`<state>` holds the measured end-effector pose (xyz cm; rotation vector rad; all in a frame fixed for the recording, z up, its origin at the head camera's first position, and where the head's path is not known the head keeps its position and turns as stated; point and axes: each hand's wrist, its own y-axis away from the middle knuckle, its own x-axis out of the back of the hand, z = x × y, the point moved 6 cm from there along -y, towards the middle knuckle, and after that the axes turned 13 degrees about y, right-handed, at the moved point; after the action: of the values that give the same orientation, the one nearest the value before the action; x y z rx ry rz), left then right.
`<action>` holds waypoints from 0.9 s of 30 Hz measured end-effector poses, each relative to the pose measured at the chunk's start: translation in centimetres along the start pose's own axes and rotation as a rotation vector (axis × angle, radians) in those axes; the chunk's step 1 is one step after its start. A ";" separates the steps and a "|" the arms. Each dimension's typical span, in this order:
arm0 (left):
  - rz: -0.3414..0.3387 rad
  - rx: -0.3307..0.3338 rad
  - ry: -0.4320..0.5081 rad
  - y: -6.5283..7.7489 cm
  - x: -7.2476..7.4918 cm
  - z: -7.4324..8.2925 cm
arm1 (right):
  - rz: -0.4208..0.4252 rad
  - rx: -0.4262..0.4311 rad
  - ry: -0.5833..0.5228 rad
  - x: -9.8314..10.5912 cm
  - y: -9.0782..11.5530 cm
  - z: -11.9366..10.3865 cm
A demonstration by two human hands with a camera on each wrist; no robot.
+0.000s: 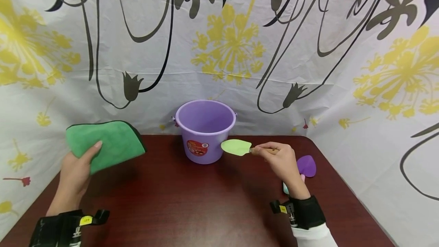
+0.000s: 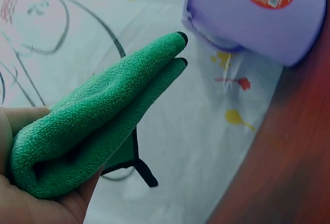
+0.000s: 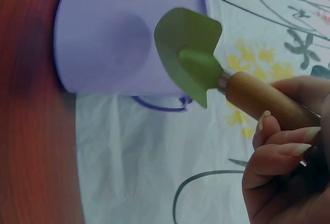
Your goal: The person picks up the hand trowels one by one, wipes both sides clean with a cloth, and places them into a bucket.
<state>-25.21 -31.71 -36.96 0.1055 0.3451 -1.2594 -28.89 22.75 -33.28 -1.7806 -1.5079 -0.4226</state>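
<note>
My left hand [image 1: 76, 170] grips a folded green cloth [image 1: 106, 144] with a dark edge, thumb on top, raised over the table's left side. In the left wrist view the folded cloth [image 2: 103, 115] lies between thumb and palm. A small garden trowel [image 1: 236, 147] with a light-green blade is in my right hand [image 1: 279, 161], fingers curled round its wooden handle [image 3: 270, 100]. Its blade points left and overlaps the side of a purple bucket [image 1: 205, 146] in the head view. The bucket stands upright at the back middle, a red label on its front.
Behind my right hand lies a purple spade-shaped piece [image 1: 306, 166], with a pale blue thing [image 1: 285, 188] partly hidden by the wrist. The dark red-brown table [image 1: 192, 205] meets a patterned white cloth backdrop [image 1: 154, 113] at the back and sides.
</note>
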 end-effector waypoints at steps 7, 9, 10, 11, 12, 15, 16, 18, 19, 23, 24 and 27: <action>-0.032 -0.138 -0.207 1.6 -3.3 2.2 | 0.002 -0.015 -0.004 0.6 0.7 -1.6; -0.049 -0.169 -0.277 2.0 -4.5 2.4 | -0.012 -0.016 -0.021 0.7 0.9 -1.9; -0.061 -0.182 -0.311 2.2 -5.1 2.5 | -0.019 -0.015 -0.031 0.7 1.0 -2.1; -0.072 -0.195 -0.360 2.3 -5.6 2.6 | -0.025 -0.014 -0.044 0.6 1.1 -2.3; -0.087 -0.207 -0.404 2.5 -6.2 2.6 | -0.031 -0.014 -0.054 0.6 1.2 -2.4; -0.146 -0.232 -0.476 3.0 -7.6 2.4 | -0.042 -0.006 -0.074 0.4 1.3 -2.9; -0.158 -0.242 -0.491 3.1 -7.9 2.3 | -0.045 -0.004 -0.074 0.4 1.4 -3.1; -0.170 -0.265 -0.507 3.4 -8.6 2.0 | -0.057 -0.001 -0.078 0.1 1.5 -3.4; -0.173 -0.276 -0.508 3.5 -9.0 1.9 | -0.065 0.004 -0.081 0.0 1.6 -3.5; -0.188 -0.324 -0.504 4.1 -10.5 1.3 | -0.104 0.033 -0.089 -0.6 1.9 -4.1; -0.199 -0.333 -0.498 4.2 -11.0 1.1 | -0.113 0.043 -0.094 -0.7 2.0 -4.2; -0.247 -0.355 -0.477 4.8 -12.3 0.7 | -0.126 0.070 -0.105 -1.0 2.2 -4.6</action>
<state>-23.73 -19.17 -32.96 -0.5480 0.1643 -1.3998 -26.09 18.73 -31.64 -1.6817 -1.6940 -0.3380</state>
